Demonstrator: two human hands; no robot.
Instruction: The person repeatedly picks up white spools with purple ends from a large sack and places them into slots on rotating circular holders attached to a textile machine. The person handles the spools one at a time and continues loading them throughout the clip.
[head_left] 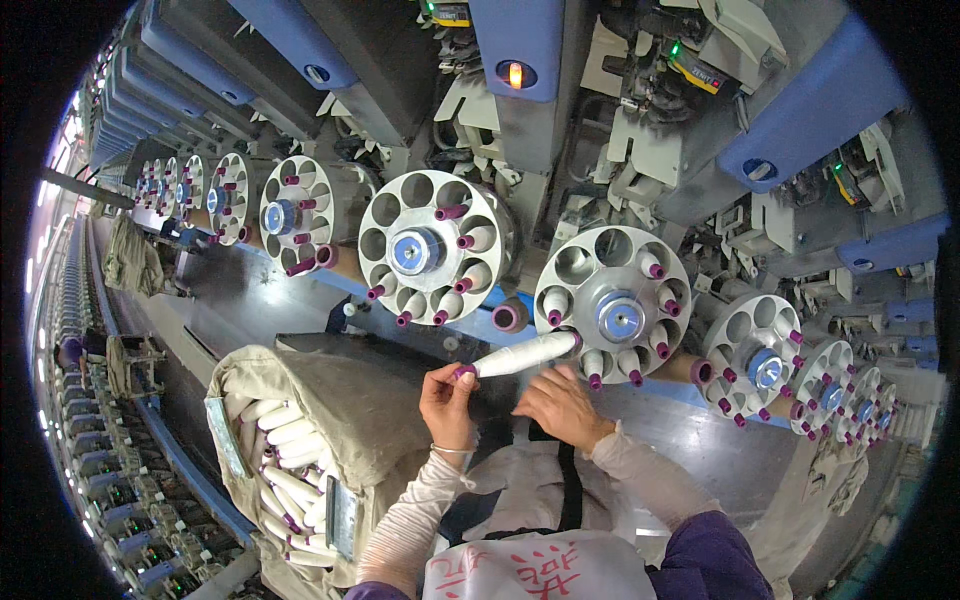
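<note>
My left hand (pixel 447 408) pinches the purple end of a white yarn bobbin (pixel 525 353). The bobbin slants up to the right, its other purple tip close to the lower left rim of a round white bobbin magazine (pixel 568 237). Just below the bobbin is my right hand (pixel 562 408), its fingers bent together and pointing left. Any thread between them is too fine to make out. Several bobbins with purple ends sit in the magazine's round pockets around a blue hub (pixel 620 317); a few upper pockets hold none.
A second magazine (pixel 378 212) stands to the left, in a row of similar ones. A cloth-lined bin (pixel 350 400) full of white bobbins is at my lower left. Blue and grey machine housings (pixel 515 40) rise behind. A long spindle frame (pixel 110 470) runs along the far left.
</note>
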